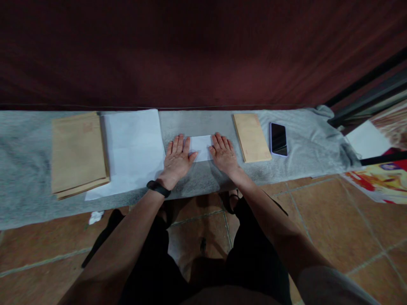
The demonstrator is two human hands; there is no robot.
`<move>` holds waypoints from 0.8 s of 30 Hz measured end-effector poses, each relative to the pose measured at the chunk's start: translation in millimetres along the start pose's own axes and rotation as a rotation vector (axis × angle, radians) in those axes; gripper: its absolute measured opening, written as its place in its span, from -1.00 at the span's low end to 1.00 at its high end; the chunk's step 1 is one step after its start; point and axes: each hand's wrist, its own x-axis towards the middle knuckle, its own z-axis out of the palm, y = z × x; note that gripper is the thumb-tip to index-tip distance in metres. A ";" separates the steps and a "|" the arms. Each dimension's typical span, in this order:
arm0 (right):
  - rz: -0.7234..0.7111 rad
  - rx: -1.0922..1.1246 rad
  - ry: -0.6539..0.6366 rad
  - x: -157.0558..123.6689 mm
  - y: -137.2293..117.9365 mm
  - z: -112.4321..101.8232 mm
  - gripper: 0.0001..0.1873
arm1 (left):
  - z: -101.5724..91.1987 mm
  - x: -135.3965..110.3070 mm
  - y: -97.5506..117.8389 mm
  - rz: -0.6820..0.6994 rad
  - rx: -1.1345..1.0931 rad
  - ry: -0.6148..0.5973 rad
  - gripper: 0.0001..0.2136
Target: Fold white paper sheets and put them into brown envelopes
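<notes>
A small white folded sheet of paper (202, 148) lies flat on the grey cloth in front of me. My left hand (178, 157) rests palm down on its left end, fingers stretched out and thumb over the paper. Flat on the right end lies my right hand (224, 154), its fingers also extended. Neither hand grips anything. Just left of my left hand is a stack of large white paper sheets (135, 148), and to the right of my right hand sits a stack of small brown envelopes (252, 137).
Large brown envelopes (78, 152) are piled at the left, partly over the white sheets. A phone (279, 140) lies right of the small envelopes. The grey cloth (305, 144) covers the long narrow surface, with a dark red panel (203, 55) behind. Crumpled tissue (96, 217) is on the tiled floor.
</notes>
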 end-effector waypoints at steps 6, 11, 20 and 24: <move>0.017 0.027 -0.005 -0.2 9.1 -2.0 -0.39 | -2.3 -0.3 -1.1 -0.002 0.015 -0.004 -0.33; 0.011 0.074 0.017 0.3 12.9 -5.5 -0.40 | -2.9 -0.6 -2.7 0.002 0.041 -0.002 -0.32; 0.038 0.098 0.014 1.0 15.6 -9.9 -0.40 | -5.1 -0.1 -6.8 -0.013 0.033 0.000 -0.33; -0.002 0.102 0.042 3.6 10.7 -11.0 -0.40 | -8.2 -2.2 2.5 0.001 0.041 0.035 -0.35</move>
